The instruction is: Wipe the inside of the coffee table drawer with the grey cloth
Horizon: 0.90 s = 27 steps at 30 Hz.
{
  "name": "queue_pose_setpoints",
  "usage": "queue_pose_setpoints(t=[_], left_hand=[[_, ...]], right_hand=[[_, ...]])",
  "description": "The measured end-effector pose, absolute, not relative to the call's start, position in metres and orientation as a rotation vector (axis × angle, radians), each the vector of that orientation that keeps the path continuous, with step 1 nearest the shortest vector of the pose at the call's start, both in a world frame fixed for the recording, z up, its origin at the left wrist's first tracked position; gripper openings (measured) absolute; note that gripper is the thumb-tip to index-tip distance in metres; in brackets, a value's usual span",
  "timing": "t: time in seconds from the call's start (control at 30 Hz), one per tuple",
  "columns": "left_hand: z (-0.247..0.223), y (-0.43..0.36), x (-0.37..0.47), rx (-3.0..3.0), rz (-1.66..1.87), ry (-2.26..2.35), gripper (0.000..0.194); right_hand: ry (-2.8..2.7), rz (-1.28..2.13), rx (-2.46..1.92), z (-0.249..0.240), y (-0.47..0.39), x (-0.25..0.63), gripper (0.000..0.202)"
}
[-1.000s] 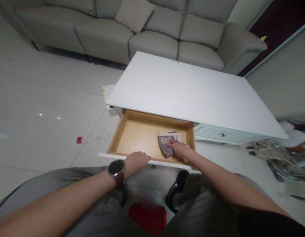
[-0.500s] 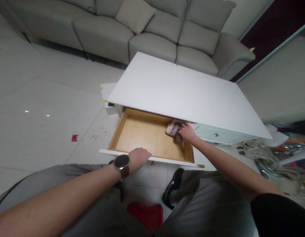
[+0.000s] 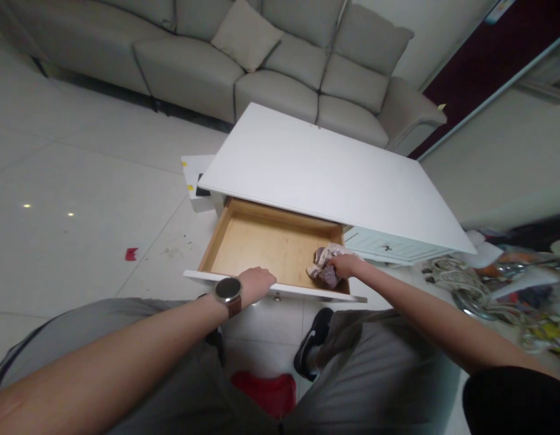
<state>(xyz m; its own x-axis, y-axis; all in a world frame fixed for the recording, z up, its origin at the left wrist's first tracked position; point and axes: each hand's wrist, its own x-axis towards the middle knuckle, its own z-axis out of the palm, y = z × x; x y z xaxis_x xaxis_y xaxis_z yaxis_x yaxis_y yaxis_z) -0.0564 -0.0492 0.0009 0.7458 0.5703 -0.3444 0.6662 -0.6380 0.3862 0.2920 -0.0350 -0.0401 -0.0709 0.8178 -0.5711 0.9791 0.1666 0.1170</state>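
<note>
A pulled-out wooden drawer [image 3: 261, 241] juts from the front of a white coffee table [image 3: 325, 163]. My left hand [image 3: 256, 284], with a watch on its wrist, is closed over the top edge of the drawer's white front, just above a small knob [image 3: 277, 296]. Inside the drawer at its right end, my right hand [image 3: 345, 266] grips a bunched, patterned cloth [image 3: 325, 277] in pale pink and greyish purple. The cloth rests against the drawer floor near the right side wall. Fingertips of my right hand are partly hidden by the cloth.
A second, pale drawer front [image 3: 383, 244] is closed to the right. Behind the table stands a grey sofa [image 3: 280, 87]. Coiled hoses or cables [image 3: 447, 278] and clutter lie at the right. A red scrap [image 3: 131, 254] is on the floor; a red object [image 3: 266, 393] sits between my legs.
My right hand has moved the cloth along the drawer's right end, from the back toward the front. My left hand has stayed on the drawer front. The view has shifted slightly.
</note>
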Motion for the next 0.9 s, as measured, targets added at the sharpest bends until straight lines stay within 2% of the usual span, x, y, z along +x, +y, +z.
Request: queue_pose_setpoints(t=[0.1,0.33,0.47,0.63,0.9], left_hand=[[-0.002,-0.048,-0.055,2.481,-0.283,0.927,0.032],[0.003,-0.048,-0.052,2.512,-0.412,0.910,0.033],[0.011,-0.049,-0.051,2.553,-0.537,0.875,0.036],[0.013,-0.049,-0.050,2.552,-0.561,0.868,0.034],[0.012,-0.052,-0.050,2.611,-0.532,0.882,0.032]], right_hand=[[1.933,-0.321,1.681,-0.033,-0.027,0.295,0.033],[2.021,0.026,1.624,-0.035,0.019,0.303,0.041],[2.005,-0.102,1.503,-0.044,0.008,0.292,0.032],[1.881,-0.363,1.461,-0.045,-0.033,0.265,0.040],[1.823,-0.517,1.767,0.017,-0.034,0.292,0.040]])
